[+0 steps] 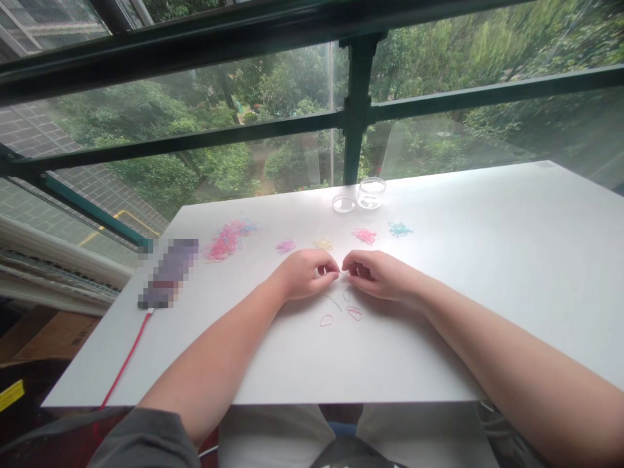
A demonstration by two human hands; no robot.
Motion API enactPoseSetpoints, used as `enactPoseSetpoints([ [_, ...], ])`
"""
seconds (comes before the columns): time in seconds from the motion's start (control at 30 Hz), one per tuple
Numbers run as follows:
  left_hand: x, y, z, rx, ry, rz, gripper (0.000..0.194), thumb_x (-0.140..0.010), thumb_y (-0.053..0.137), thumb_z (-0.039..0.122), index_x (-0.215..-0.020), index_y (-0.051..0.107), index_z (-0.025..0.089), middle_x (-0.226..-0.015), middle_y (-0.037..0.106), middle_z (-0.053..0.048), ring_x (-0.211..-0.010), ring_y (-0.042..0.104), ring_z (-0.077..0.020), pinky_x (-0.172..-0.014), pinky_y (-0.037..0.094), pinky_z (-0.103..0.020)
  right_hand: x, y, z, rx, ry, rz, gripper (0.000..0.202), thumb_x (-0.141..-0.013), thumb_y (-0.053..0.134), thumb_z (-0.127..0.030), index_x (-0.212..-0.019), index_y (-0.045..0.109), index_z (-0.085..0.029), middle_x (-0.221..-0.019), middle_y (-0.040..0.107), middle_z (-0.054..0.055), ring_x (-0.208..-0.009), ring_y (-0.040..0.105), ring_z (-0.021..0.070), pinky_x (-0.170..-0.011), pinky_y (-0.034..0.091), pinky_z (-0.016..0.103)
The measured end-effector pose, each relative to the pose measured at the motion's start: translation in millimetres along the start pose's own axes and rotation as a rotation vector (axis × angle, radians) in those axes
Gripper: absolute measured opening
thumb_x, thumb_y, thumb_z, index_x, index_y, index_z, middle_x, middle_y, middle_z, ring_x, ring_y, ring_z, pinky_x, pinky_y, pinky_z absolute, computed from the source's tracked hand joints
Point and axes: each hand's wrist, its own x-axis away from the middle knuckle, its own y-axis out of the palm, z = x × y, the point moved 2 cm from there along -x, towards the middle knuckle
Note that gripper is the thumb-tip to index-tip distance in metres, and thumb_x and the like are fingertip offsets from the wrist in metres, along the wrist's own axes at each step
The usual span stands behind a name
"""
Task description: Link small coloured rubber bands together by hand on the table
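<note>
Left hand (303,274) and right hand (383,273) nearly meet mid-table, fingertips drawn in to narrow pinches. Can't tell if either grips a band; tips too small and blurry. Loose bands (354,313) on the table just near of them. Far side, left to right: mixed pile (228,242), purple pile (285,246), yellow pile (323,244), pink pile (364,236), teal pile (400,229).

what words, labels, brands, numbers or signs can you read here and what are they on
None can be read for certain.
Cardboard box: dark printed marks, too small and blurred to read.
Yellow strip: no legible text.
Pixelated dark object: blocked out, nothing readable.
Clear jar: no lettering I can make out.
</note>
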Motion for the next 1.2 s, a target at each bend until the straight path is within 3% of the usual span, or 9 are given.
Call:
enactPoseSetpoints([
  [0.63,-0.4,-4.6,3.8,0.005,-0.01,-0.032,0.015,-0.08,0.051,0.025,-0.081,0.065,0.018,-0.075,0.066,-0.003,-0.068,0.058,-0.0133,-0.066,0.045,-0.026,-0.2,-1.3,1.1,-0.087,-0.003,0.008,0.009,-0.078,0.054,-0.024,-0.083,0.055,-0.018,-0.06,0.051,-0.003,-0.052,0.041,0.0085,-0.051,0.033,0.021],
  [0.93,-1.0,-3.8,2.9,-0.004,0.002,-0.029,0.013,-0.08,0.053,0.025,-0.08,0.064,0.018,-0.075,0.065,-0.002,-0.069,0.058,-0.0133,-0.068,0.046,-0.026,-0.9,-0.9,-0.5,-0.092,-0.005,0.037,0.006,-0.08,0.051,-0.021,-0.079,0.055,-0.017,-0.062,0.052,-0.002,-0.053,0.041,0.0083,-0.052,0.033,0.021],
  [1.2,0.0,-1.5,0.1,0.013,0.046,0.064,0.01,-0.077,0.057,0.027,-0.08,0.061,0.018,-0.074,0.064,-0.002,-0.069,0.057,-0.0129,-0.068,0.045,-0.026,-1.9,0.1,-0.4,-0.095,-0.025,0.051,0.004,-0.079,0.052,-0.019,-0.078,0.055,-0.017,-0.061,0.05,-0.002,-0.053,0.04,0.0079,-0.051,0.034,0.02],
])
